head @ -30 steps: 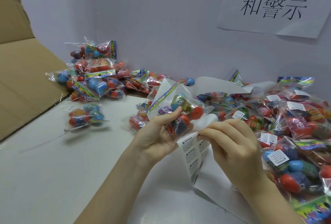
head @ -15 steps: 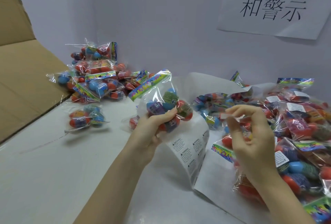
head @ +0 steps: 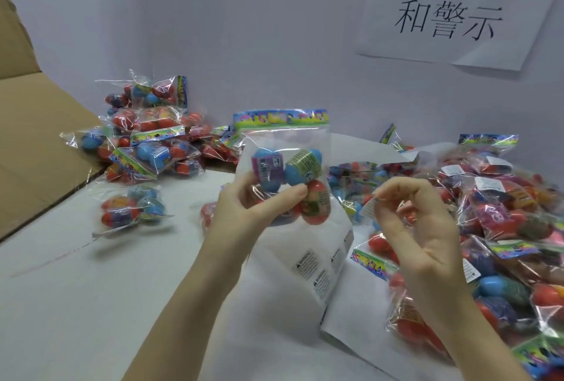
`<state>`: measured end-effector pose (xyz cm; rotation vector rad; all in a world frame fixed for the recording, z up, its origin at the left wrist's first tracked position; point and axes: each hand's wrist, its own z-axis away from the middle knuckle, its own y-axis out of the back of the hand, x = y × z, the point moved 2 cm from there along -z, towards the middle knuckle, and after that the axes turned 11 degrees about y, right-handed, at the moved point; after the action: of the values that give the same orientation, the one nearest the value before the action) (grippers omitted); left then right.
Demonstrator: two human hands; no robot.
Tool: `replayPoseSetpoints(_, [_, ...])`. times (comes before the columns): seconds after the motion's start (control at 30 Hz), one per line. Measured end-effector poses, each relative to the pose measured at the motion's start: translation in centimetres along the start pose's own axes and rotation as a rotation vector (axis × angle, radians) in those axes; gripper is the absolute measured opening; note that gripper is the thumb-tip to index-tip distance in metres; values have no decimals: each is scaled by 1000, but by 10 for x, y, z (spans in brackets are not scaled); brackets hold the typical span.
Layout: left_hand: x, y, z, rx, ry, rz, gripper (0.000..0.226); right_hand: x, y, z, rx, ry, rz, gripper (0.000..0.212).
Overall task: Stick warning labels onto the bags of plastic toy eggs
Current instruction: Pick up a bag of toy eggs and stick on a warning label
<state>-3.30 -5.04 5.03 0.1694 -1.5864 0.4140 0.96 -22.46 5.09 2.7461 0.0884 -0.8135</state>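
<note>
Compared with a second ago, my left hand (head: 244, 210) now holds the bag (head: 287, 173) upright with its printed header on top, raised off the label sheet (head: 317, 274). My right hand (head: 418, 228) is off that sheet, pinching one peeled label (head: 368, 209) beside the bag.

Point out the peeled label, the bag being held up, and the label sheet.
peeled label (head: 368, 209), head view, on its white printed face.
held bag (head: 283, 142), head view, on clear film above the eggs.
label sheet (head: 308, 264), head view, on a remaining warning sticker.
</note>
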Motion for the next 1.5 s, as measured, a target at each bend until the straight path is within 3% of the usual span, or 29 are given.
replayPoseSetpoints(0.3, [-7,-23,9,-177,47,-8,38,-10,-6,0,-107,102,184,8])
replayPoseSetpoints(0.73, [-9,-22,7,-188,44,-33,43,-9,-9,1,-81,137,255,11])
replayPoseSetpoints(0.83, [-10,-23,8,-175,8,-64,56,-6,-11,4,-18,9,190,15])
replayPoseSetpoints(0.97, [-11,-20,6,-149,9,16,50,5,-8,3,47,-389,-111,43])
replayPoseSetpoints(1.13, [-13,-21,6,-157,1,32,50,9,-12,3,-92,-710,-617,29])
replayPoseSetpoints(1.23, [-15,-20,4,-140,-11,16,51,13,-12,5,-77,-745,-646,29])
replayPoseSetpoints(1.4, [-17,-21,5,-143,-23,-32,54,9,-13,3,-130,-617,-535,45])
replayPoseSetpoints(1.5, [-14,-24,8,-148,-17,-122,45,6,-8,2,-194,-661,-524,29])
